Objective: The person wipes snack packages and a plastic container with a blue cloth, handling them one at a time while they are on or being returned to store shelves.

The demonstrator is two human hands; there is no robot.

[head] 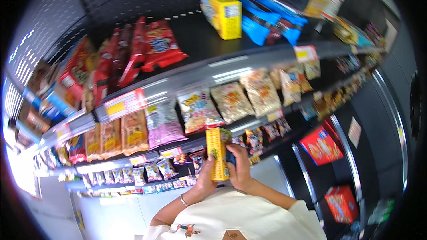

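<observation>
A narrow yellow carton (217,153) with printing on its side stands between my hands in front of my chest. My left hand (205,177) grips its left side, thumb lying along the printed face, and a bracelet circles that wrist. From the other side my right hand (241,168) holds the carton, its fingers bent around a dark blue part. A similar yellow box (222,15) sits on the top shelf (196,45) among snack packs. Beside it lie blue packets (267,20), and farther left are red snack bags (160,45).
On the shelf below stand orange-brown packs (134,131), a purple-and-white bag (163,123) and clear snack bags (232,100). Lower tiers hold small packets (153,171). Price tags (123,103) line the shelf edges. Red boxes (322,145) occupy the dark shelving at right.
</observation>
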